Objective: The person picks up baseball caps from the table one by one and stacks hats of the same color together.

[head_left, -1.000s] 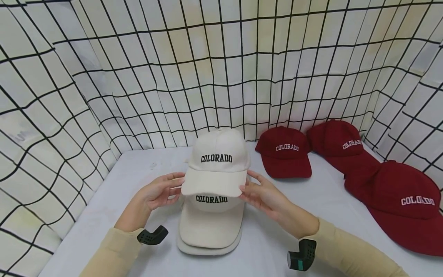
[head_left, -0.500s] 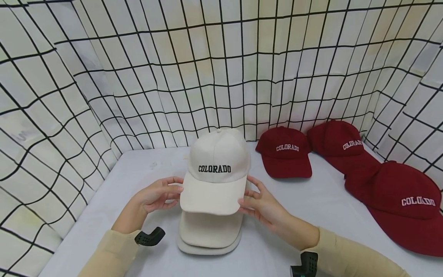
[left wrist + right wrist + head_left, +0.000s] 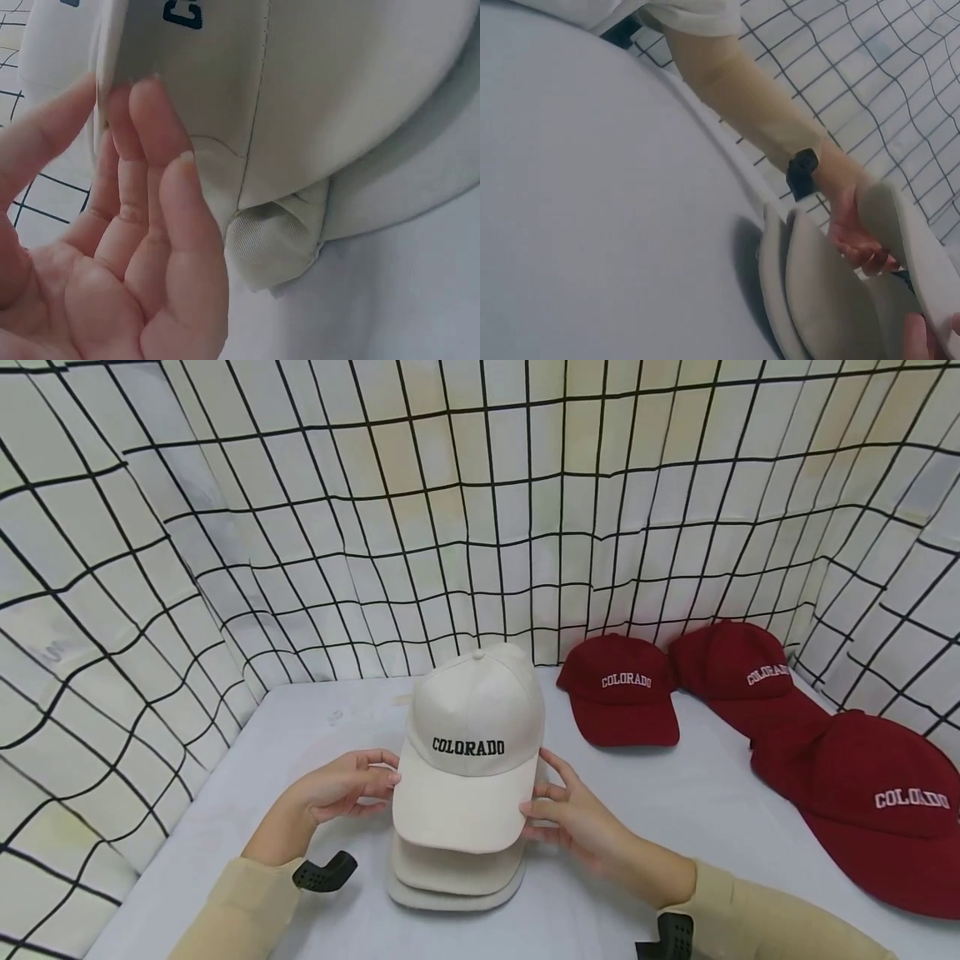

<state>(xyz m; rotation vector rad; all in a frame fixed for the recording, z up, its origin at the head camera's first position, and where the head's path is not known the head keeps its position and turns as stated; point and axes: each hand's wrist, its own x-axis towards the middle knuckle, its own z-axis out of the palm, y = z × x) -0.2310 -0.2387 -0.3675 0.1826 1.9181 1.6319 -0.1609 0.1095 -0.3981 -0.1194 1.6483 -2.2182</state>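
Both hands hold an off-white cap (image 3: 468, 810) with black COLORADO lettering, its brim pointing toward me. My left hand (image 3: 341, 789) pinches one side of the brim. In the left wrist view, thumb and fingertips of that hand (image 3: 127, 255) meet at the brim's edge. On the opposite side, my right hand (image 3: 581, 814) grips the brim between thumb and fingers. Under the held cap, two more off-white brims show, an upper cap (image 3: 457, 868) and a lower cap (image 3: 450, 902), stacked. Their crowns are hidden in the head view. The right wrist view shows these stacked brims (image 3: 829, 292) edge-on.
Three dark red COLORADO caps lie to the right: one at the back (image 3: 622, 693), one in the corner (image 3: 738, 672), one nearer (image 3: 862, 802). A white-cloth table (image 3: 300, 727) carries everything. Black grid netting (image 3: 375, 527) over white walls encloses the back and sides.
The held cap has come down and toward me, its crown tipping forward. Its brim now covers the lettering of the cap below. Both hands have moved slightly with it; the red caps stay put.
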